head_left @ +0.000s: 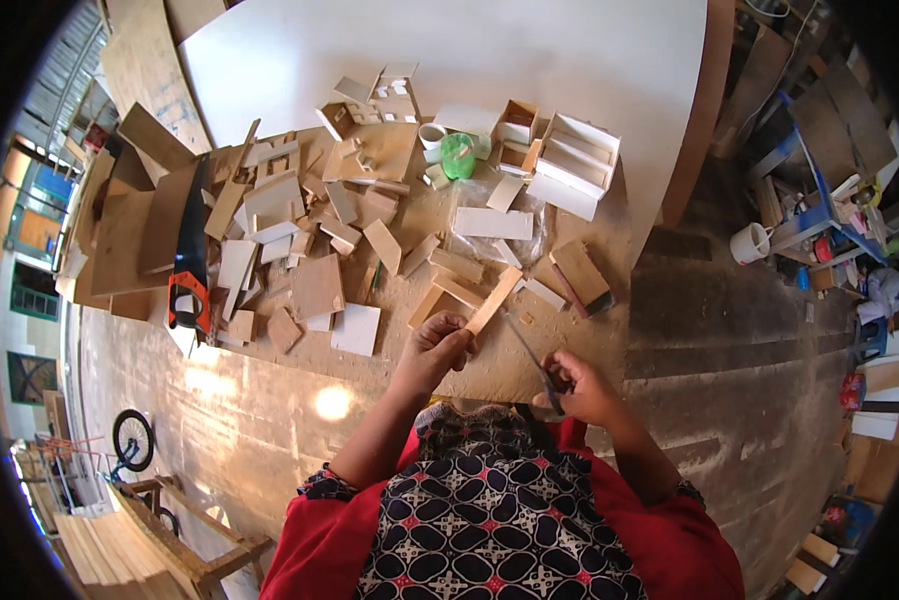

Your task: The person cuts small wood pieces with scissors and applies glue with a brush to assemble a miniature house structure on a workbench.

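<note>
Wooden strip pinched in left hand, slim tool in right

The pale wooden strip (495,299) sits near the middle of my head view, slanting up and to the right above the near part of the workbench (409,372). I see the left hand (439,343) gripping its lower end, thumb and fingers closed on it. The right hand (581,387) has its fingers curled around the dark handle of a long, thin tool (532,354), whose grey shaft points up and left toward the strip. I cannot tell from my feed whether the tip touches the wood.

Just beyond the strip I make out a small wooden frame (421,306) lying on the bench, and to its right a wooden block with a dark edge (581,274). Farther back, a white board (492,223) lies on clear plastic, with a green plastic container (458,156) beyond it and a pale compartmented box (581,152) to the right.

Leftward I have a heap of offcuts, among them a brown square panel (318,287) and a white square panel (355,330). A handsaw with an orange handle (188,302) stands at the bench's left edge. Out on the floor, I spot a bicycle wheel (133,440) at lower left and a white bucket (749,243) off to the right.
</note>
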`<move>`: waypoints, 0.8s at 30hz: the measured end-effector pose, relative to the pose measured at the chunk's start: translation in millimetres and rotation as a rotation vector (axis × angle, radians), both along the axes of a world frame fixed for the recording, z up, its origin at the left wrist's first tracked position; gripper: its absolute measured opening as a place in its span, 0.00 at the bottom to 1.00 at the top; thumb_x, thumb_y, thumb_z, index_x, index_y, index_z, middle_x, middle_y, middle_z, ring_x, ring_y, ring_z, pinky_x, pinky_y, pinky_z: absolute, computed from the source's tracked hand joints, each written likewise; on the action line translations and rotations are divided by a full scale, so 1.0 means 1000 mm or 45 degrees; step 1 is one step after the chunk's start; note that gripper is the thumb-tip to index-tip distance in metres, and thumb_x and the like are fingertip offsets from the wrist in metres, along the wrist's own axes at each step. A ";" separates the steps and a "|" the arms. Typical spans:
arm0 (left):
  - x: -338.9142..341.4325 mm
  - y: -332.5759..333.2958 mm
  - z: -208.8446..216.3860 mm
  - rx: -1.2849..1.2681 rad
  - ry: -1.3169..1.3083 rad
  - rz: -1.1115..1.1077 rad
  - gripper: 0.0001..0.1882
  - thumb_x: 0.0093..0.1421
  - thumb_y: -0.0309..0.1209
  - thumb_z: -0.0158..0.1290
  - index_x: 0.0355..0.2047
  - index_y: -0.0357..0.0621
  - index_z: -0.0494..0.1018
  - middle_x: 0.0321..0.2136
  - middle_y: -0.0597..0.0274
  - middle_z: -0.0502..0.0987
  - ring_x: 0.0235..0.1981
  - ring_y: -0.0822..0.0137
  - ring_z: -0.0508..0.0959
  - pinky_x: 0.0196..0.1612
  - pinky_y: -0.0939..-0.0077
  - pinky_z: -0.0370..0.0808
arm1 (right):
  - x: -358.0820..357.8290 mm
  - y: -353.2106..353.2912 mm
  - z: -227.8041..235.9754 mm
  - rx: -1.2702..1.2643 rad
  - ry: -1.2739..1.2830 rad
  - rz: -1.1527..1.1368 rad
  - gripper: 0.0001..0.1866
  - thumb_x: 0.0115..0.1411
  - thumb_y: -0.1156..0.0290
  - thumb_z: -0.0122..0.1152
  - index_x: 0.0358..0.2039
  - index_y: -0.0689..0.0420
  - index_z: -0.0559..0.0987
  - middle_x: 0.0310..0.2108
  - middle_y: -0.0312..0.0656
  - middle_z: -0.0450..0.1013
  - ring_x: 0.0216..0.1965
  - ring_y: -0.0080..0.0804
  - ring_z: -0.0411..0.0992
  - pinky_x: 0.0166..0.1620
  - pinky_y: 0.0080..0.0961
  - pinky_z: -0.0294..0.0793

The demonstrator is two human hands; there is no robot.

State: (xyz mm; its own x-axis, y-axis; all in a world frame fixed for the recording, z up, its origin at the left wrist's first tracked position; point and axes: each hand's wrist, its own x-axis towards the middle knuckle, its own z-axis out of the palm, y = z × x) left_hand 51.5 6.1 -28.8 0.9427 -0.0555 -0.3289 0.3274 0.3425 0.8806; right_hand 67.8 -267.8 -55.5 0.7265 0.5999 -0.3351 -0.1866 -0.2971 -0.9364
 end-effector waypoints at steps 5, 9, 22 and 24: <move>0.003 -0.010 -0.009 0.098 0.008 0.038 0.04 0.62 0.28 0.51 0.35 0.41 0.72 0.23 0.66 0.76 0.19 0.79 0.69 0.23 0.85 0.66 | 0.001 0.023 0.021 -0.194 -0.295 0.079 0.26 0.45 0.59 0.75 0.39 0.62 0.76 0.18 0.33 0.67 0.22 0.17 0.63 0.26 0.21 0.66; 0.001 -0.013 -0.011 0.115 0.042 0.024 0.05 0.62 0.28 0.51 0.35 0.41 0.72 0.23 0.65 0.76 0.20 0.79 0.70 0.23 0.85 0.66 | 0.003 0.027 0.028 -0.256 -0.463 0.034 0.24 0.46 0.57 0.74 0.36 0.62 0.78 0.18 0.37 0.70 0.22 0.17 0.64 0.26 0.20 0.66; 0.009 -0.020 -0.018 0.150 0.065 0.013 0.06 0.62 0.29 0.51 0.34 0.39 0.73 0.23 0.65 0.76 0.19 0.79 0.70 0.24 0.85 0.66 | 0.002 0.028 0.020 -0.241 -0.304 0.058 0.26 0.46 0.57 0.75 0.40 0.62 0.79 0.28 0.43 0.78 0.31 0.25 0.75 0.37 0.25 0.74; 0.008 -0.020 -0.020 0.173 0.070 -0.046 0.05 0.62 0.28 0.50 0.33 0.39 0.72 0.23 0.63 0.77 0.19 0.78 0.70 0.24 0.84 0.66 | 0.001 0.032 0.014 -0.106 -0.287 0.016 0.28 0.46 0.55 0.74 0.42 0.61 0.79 0.31 0.45 0.79 0.32 0.27 0.76 0.38 0.26 0.74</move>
State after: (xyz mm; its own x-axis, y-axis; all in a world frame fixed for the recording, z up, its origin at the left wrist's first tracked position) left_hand 59.9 -14.2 -48.8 0.9213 -0.0405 -0.3866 0.3863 0.2082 0.8986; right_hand 69.3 -236.1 -41.5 0.7814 0.5863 -0.2136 0.0288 -0.3760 -0.9262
